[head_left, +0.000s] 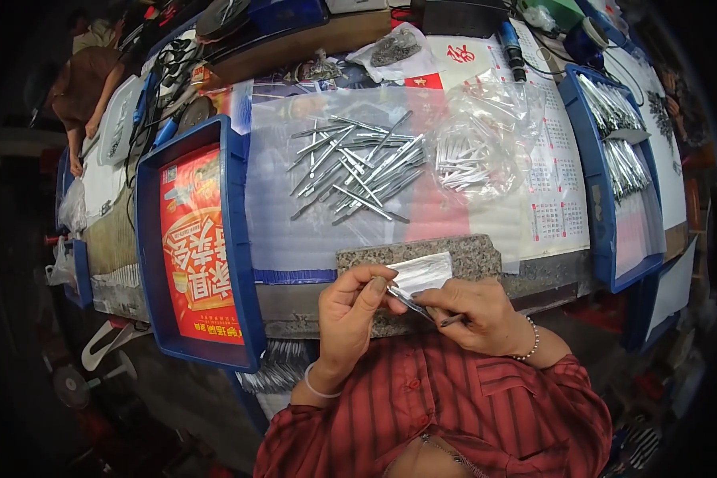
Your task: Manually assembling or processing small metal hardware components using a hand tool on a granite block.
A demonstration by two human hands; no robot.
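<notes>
Over a speckled stone slab, both my hands meet at a slim metal rod. My left hand pinches its upper end between thumb and fingertips. My right hand is closed on the lower part, and a dark end pokes out below its fingers. A silvery, smooth-faced pad lies on the slab behind the fingers. Farther back, a loose pile of similar slim metal rods, some with dark ends, rests on clear plastic sheeting. Beside the pile, small white sticks sit in a clear bag.
On the left stands a blue tray lined with red printed card. Another blue tray at the right holds bundles of shiny metal pieces. A blue-handled tool and bagged parts lie at the back. Another person works at far left.
</notes>
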